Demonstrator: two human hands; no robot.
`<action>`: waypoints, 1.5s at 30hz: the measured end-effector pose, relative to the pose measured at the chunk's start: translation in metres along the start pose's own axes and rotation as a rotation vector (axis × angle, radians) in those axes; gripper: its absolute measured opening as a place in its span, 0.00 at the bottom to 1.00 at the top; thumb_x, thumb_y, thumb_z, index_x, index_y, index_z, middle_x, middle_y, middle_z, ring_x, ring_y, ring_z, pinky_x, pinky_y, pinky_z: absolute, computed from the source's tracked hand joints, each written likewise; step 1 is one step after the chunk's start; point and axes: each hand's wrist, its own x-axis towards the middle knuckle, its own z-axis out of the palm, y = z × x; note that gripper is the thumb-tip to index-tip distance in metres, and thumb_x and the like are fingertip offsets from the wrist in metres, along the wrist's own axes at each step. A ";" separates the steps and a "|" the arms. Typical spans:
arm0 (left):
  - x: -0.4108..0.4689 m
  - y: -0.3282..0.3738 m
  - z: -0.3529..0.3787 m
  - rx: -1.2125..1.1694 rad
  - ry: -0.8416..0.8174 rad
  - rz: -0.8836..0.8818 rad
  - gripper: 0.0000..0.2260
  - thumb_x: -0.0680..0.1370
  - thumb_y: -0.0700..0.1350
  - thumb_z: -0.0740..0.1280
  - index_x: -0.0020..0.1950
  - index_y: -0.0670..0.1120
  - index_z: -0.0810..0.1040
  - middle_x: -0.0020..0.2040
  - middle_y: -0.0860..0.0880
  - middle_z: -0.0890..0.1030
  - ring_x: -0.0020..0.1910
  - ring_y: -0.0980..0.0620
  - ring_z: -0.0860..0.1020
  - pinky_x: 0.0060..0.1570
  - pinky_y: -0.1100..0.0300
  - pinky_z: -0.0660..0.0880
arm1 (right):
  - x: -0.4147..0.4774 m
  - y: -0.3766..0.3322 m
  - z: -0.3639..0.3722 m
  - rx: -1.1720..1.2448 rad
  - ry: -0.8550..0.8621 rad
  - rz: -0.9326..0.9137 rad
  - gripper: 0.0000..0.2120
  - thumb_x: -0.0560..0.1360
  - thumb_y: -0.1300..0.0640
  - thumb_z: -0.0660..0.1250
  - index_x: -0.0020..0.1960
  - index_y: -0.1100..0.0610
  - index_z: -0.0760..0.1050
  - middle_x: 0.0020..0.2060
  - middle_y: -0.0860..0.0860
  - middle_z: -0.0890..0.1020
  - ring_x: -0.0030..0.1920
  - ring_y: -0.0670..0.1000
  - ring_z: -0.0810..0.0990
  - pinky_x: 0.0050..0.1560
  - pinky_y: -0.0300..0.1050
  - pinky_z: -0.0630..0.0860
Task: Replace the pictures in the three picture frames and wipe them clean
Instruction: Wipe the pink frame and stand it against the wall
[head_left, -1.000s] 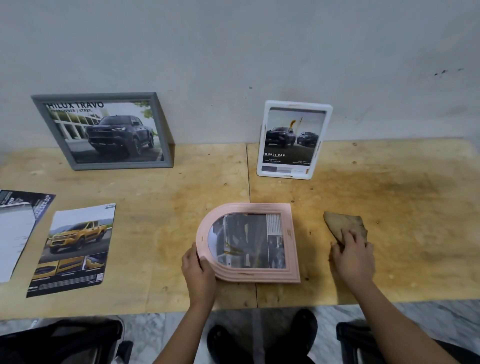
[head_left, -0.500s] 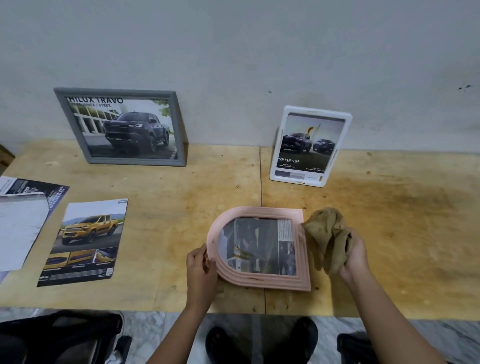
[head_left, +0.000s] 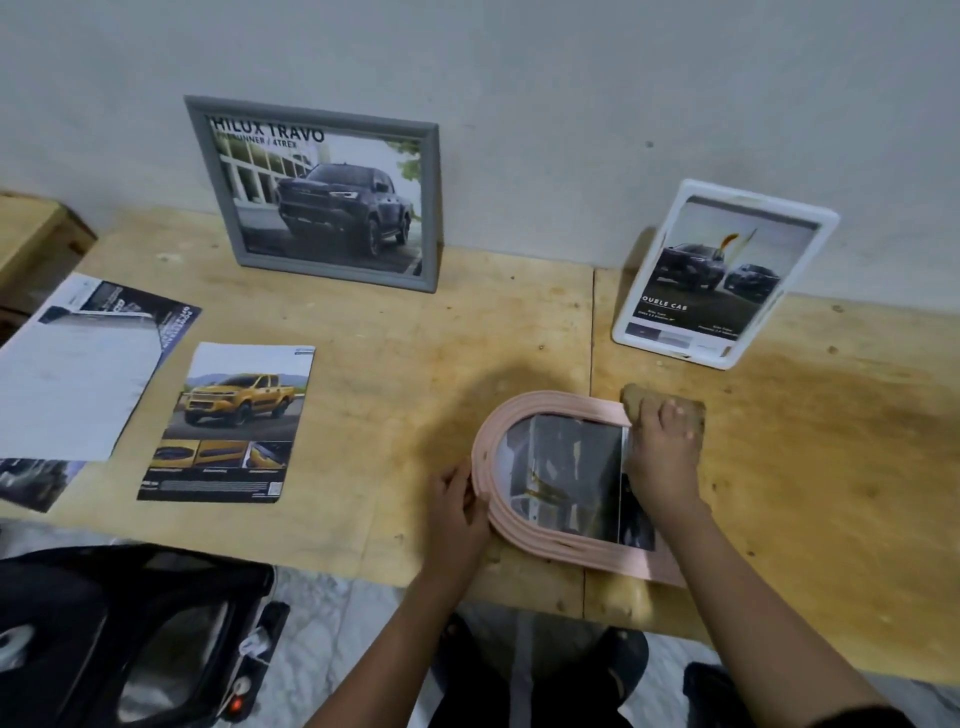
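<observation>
The pink arched frame (head_left: 566, 404) lies flat at lower centre-right. The left hand (head_left: 460, 512) clamps curled fingers on its curved edge; the right hand (head_left: 662, 457) holds a brown cloth (head_left: 638, 399) under curled fingers on its upper-right corner.

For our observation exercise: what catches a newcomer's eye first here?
The arched pink picture frame lies at the wooden table's near edge, the left hand gripping its curved end, the right hand holding a brown cloth on its far corner. Behind, a grey rectangular frame with a dark pickup leans on the wall.
</observation>
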 end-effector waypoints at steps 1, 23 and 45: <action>0.001 -0.001 0.000 -0.006 -0.001 -0.001 0.18 0.79 0.37 0.61 0.68 0.40 0.68 0.61 0.48 0.64 0.58 0.51 0.72 0.60 0.62 0.68 | -0.001 -0.006 0.004 -0.067 -0.030 0.034 0.28 0.71 0.69 0.58 0.70 0.62 0.60 0.69 0.63 0.65 0.71 0.63 0.61 0.70 0.57 0.57; 0.005 -0.003 -0.006 0.011 -0.070 -0.033 0.20 0.79 0.37 0.62 0.71 0.38 0.65 0.66 0.42 0.64 0.62 0.48 0.72 0.59 0.64 0.70 | -0.014 -0.117 0.035 0.156 -0.293 -0.219 0.30 0.76 0.71 0.52 0.76 0.60 0.50 0.76 0.59 0.47 0.76 0.56 0.44 0.75 0.50 0.50; -0.015 0.006 -0.002 0.038 0.125 -0.123 0.10 0.72 0.37 0.69 0.52 0.42 0.82 0.47 0.46 0.76 0.44 0.50 0.75 0.35 0.71 0.67 | -0.039 -0.120 -0.008 0.018 -0.574 -0.506 0.21 0.76 0.64 0.55 0.69 0.57 0.68 0.66 0.56 0.73 0.64 0.57 0.71 0.58 0.44 0.68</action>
